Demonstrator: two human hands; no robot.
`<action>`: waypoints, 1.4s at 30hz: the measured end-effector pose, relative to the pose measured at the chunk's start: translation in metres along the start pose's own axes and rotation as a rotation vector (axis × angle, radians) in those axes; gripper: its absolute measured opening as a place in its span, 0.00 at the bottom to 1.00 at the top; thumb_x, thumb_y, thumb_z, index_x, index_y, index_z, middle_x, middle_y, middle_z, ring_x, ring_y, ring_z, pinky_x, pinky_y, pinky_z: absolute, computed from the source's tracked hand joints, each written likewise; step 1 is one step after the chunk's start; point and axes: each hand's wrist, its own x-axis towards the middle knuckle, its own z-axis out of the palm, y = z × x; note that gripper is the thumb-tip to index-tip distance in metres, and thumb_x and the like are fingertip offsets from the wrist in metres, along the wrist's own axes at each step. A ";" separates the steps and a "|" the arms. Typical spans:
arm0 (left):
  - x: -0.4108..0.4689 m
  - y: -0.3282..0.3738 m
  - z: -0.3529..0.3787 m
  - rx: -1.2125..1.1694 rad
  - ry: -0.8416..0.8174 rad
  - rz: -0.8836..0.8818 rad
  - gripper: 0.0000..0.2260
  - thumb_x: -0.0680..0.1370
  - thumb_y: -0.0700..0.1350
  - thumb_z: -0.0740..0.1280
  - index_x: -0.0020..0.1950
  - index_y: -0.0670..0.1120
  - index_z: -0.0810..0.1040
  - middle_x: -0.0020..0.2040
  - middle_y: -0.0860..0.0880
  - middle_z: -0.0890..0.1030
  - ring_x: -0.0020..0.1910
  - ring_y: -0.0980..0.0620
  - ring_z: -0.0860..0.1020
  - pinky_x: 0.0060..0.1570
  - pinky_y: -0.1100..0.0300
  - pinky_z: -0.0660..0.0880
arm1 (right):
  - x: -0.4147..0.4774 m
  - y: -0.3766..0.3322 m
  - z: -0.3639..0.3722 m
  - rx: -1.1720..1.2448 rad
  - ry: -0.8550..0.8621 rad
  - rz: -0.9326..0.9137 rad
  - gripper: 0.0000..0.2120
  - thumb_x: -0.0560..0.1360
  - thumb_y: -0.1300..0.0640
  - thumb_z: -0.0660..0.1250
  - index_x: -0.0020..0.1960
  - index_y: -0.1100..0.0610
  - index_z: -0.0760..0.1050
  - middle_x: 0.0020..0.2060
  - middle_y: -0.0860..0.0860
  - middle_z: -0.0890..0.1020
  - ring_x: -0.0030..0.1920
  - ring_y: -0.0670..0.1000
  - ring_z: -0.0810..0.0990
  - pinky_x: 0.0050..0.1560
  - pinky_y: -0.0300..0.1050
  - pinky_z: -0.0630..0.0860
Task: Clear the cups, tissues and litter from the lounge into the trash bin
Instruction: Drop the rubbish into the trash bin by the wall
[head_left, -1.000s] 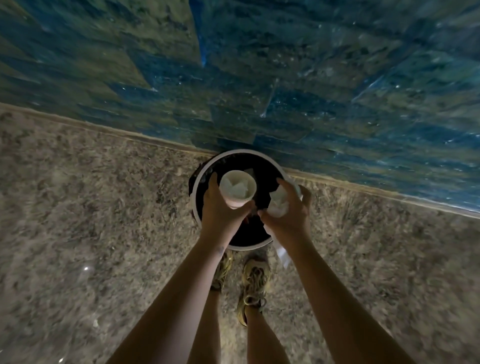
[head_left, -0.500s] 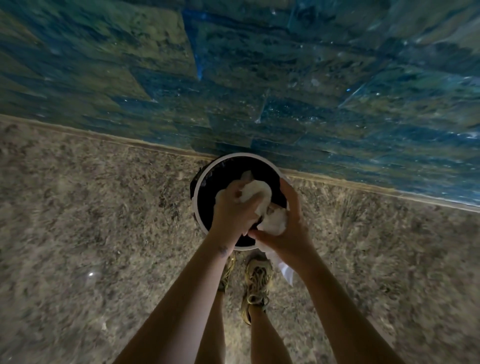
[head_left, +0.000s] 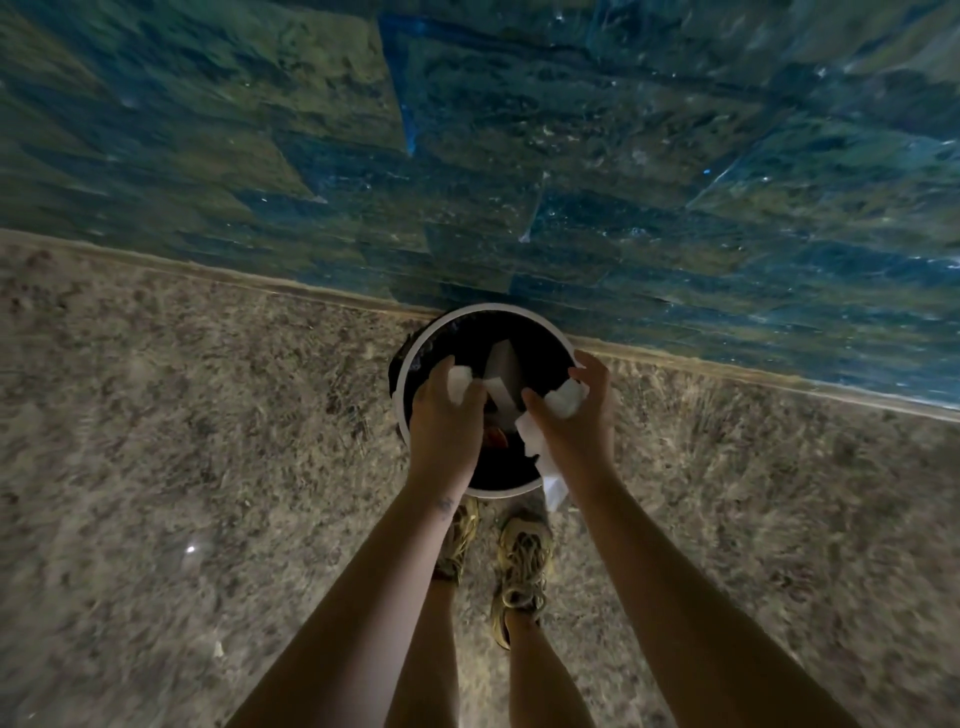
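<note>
**Head view: both hands over the trash bin (head_left: 488, 308).** A second ago your left hand (head_left: 444, 421) carried a cup upright above the opening. Now the cup (head_left: 501, 364) shows as a pale shape tipped inside the dark bin, at 12 o'clock from your thumbs, and it appears released. The left hand's fingers curl on a white scrap (head_left: 458, 383). Your right hand (head_left: 582, 415), at 3 o'clock of the opening, grips a tissue wad (head_left: 565, 401) as it did before. The wad's loose tail (head_left: 551, 480) hangs across the rim at 5 o'clock. By this reading the cup is in, and the tissues are what remains of this load.

**Edges.** The bin stands against the foot of the wall (head_left: 519, 156) at its 12 o'clock, so there is no room beyond it. The floor (head_left: 182, 415) lies open at 9 and 3 o'clock. Your shoes (head_left: 522, 566) stand just beside the bin at 6 o'clock. The tail is the likely fault: let go here and it may fall outside the rim. Bring the right hand toward 9 o'clock, over the centre, before opening it.
</note>
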 end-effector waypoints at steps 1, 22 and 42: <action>0.000 -0.001 -0.003 -0.003 0.013 -0.009 0.21 0.79 0.49 0.60 0.72 0.52 0.63 0.62 0.51 0.74 0.55 0.61 0.74 0.52 0.59 0.75 | 0.004 0.002 0.007 -0.016 -0.018 0.027 0.33 0.67 0.51 0.74 0.67 0.55 0.62 0.60 0.48 0.68 0.64 0.52 0.66 0.64 0.59 0.67; -0.076 0.097 -0.098 0.216 0.311 0.670 0.20 0.74 0.52 0.63 0.64 0.46 0.73 0.58 0.47 0.78 0.56 0.53 0.75 0.50 0.68 0.68 | -0.056 -0.165 -0.039 -0.189 -0.139 -0.682 0.23 0.74 0.48 0.60 0.66 0.54 0.67 0.59 0.50 0.74 0.59 0.50 0.74 0.57 0.45 0.72; -0.502 0.063 -0.390 0.030 1.329 0.438 0.15 0.75 0.49 0.67 0.59 0.46 0.75 0.54 0.50 0.79 0.51 0.53 0.78 0.50 0.63 0.72 | -0.453 -0.436 0.046 0.183 -1.053 -1.420 0.15 0.74 0.53 0.62 0.54 0.62 0.76 0.50 0.57 0.81 0.52 0.57 0.79 0.55 0.52 0.74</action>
